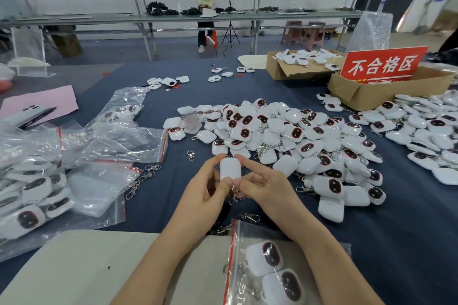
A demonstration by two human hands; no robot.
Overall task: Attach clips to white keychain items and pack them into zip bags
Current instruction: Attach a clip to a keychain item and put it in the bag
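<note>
Both hands hold one white keychain item (230, 168) upright above the dark blue table, its plain back toward me. My left hand (207, 188) pinches it from the left, and my right hand (262, 186) pinches it from the right. A silver clip (234, 194) hangs at the item's lower end between my fingers. A big pile of white keychain items (285, 138) lies just beyond my hands. A zip bag (267, 270) holding two items lies near the front edge under my right forearm. Loose clips (141, 181) lie to the left.
Zip bags, some empty and some filled (49, 181), cover the left side. More items (426, 131) spread at the right. Two cardboard boxes (366, 91) and a red sign (383, 64) stand at the back right. A person sits at a far bench (205, 5).
</note>
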